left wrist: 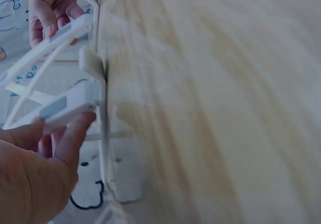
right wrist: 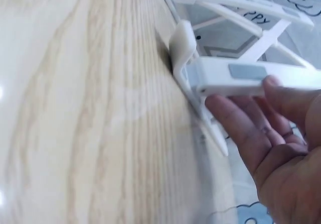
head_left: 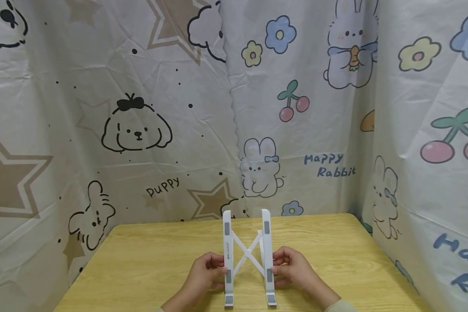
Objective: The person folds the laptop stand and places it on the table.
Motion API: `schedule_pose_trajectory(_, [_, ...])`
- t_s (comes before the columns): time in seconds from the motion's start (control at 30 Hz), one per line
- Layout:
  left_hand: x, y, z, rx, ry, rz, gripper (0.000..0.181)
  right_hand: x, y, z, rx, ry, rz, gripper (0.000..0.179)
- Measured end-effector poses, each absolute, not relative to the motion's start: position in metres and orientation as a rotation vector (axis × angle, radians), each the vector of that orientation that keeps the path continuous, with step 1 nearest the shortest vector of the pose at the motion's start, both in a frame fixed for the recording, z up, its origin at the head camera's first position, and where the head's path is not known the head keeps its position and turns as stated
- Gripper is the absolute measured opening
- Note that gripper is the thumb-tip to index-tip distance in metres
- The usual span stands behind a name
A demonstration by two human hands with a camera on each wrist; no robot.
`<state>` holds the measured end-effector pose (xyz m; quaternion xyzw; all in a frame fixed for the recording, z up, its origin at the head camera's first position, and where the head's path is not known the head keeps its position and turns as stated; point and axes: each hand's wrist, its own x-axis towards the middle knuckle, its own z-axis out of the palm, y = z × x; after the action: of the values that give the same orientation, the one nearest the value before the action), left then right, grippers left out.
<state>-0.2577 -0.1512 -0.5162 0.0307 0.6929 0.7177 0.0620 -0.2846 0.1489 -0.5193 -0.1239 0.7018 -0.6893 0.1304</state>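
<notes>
A white folding laptop stand (head_left: 229,251) with grey pads and an X-shaped crosspiece (head_left: 248,252) stands unfolded near the front of the table. My left hand (head_left: 204,275) grips its left rail, thumb on the upper side and fingers beneath. On the opposite side my right hand (head_left: 296,273) holds the right rail in the same way. The right wrist view shows the near rail (right wrist: 251,76) between the thumb and fingers of my right hand (right wrist: 281,133). In the left wrist view, my left hand (left wrist: 40,169) pinches the other rail (left wrist: 65,106) close to its lipped end.
The stand rests on a yellow wood-grain table (head_left: 152,251). Behind and beside the table hang pale curtains (head_left: 203,130) printed with puppies, rabbits, stars, flowers and cherries. The curtain on the right (head_left: 421,195) comes close to the table's right edge.
</notes>
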Motion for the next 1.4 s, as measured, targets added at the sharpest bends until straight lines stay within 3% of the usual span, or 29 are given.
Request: schedule_pose_trajectory(1.4, [-0.256,-0.120,-0.511,0.208,2.280,2.084,0.023,-0.277,0.129,-0.518,-0.379,2.089,-2.015,0.030])
